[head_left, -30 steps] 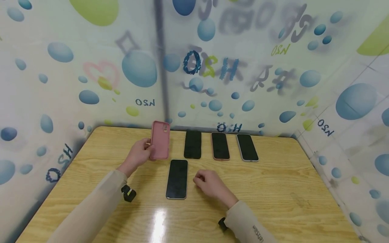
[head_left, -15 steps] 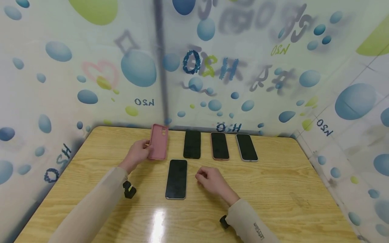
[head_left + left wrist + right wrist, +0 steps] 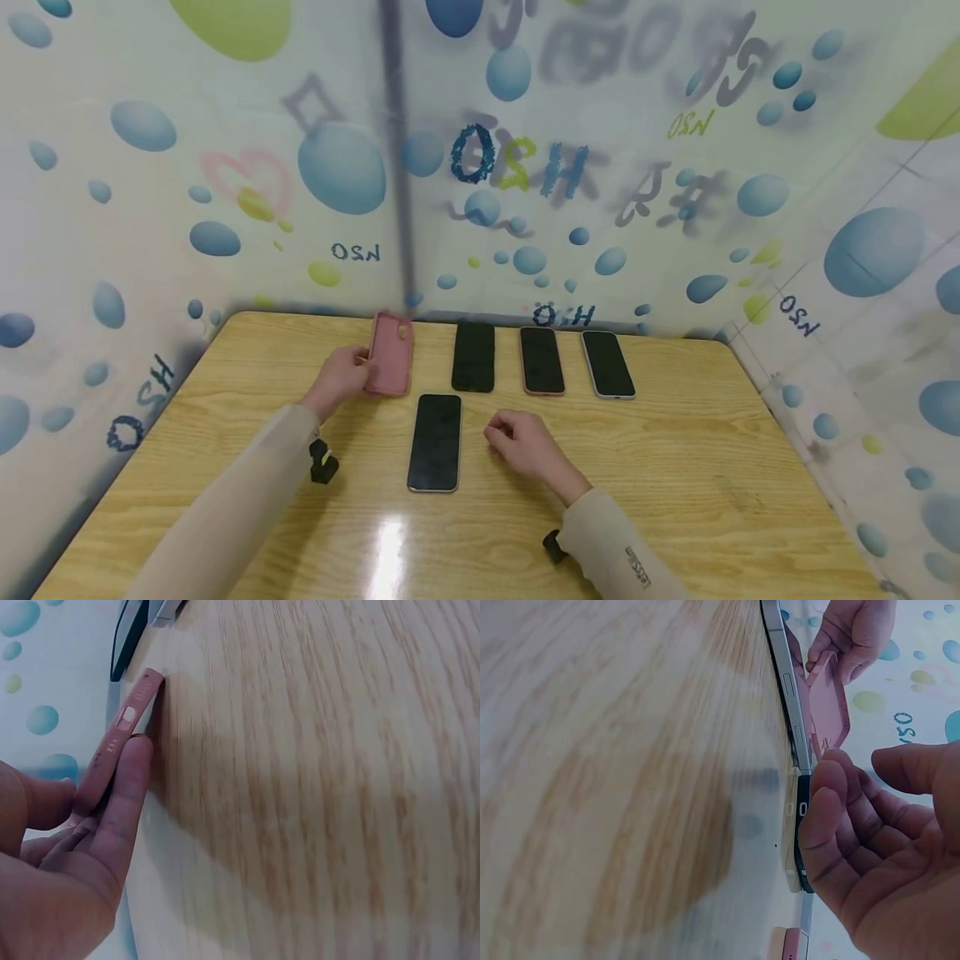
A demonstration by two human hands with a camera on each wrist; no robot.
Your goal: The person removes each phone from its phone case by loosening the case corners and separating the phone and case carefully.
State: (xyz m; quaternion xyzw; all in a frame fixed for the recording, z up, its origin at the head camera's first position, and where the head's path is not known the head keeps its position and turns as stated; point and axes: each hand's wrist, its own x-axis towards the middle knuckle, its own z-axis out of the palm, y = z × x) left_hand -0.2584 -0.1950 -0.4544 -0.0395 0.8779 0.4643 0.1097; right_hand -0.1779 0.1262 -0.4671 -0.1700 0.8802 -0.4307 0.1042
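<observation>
A pink rectangular phone case, tilted and pinched by the left hand, is beyond and left of the silver-edged black-screened phone. Right of that phone is the right hand, fingers loosely curled; beyond the same phone, rightward, lie a black rectangular phone, a pink-edged phone and a white-edged phone.

Head view slants downward; wrist views sit closer; all share the pink case.
</observation>
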